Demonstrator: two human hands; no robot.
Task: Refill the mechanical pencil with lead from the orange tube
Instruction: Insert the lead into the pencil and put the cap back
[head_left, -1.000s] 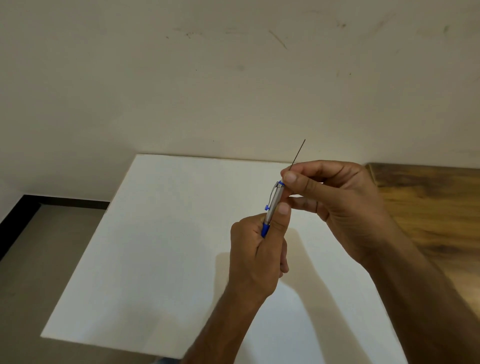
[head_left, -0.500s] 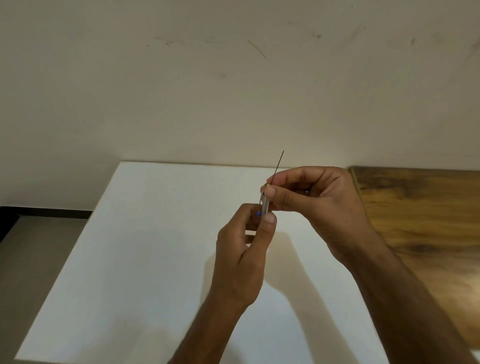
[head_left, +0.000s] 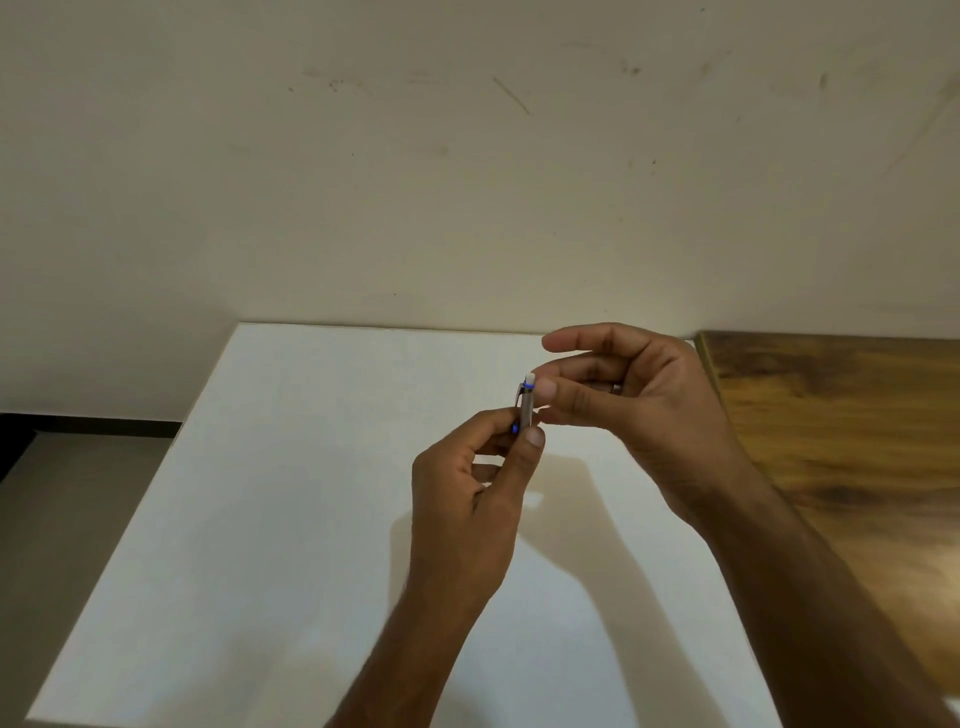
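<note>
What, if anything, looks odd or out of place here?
Nothing much. The left hand holds the mechanical pencil upright above the white board, with the right hand at its white-tipped top end. No lead is spilled or visibly broken. Only the wall shows scuffs, and the orange tube isn't in view.

silver-blue pencil (head_left: 525, 410), white board (head_left: 311, 519), seemingly woodgrain table (head_left: 841, 441)

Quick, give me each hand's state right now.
Left hand: closed on the pencil, held upright.
Right hand: thumb and finger at the pencil's top; whether they pinch it cannot be told.
</note>
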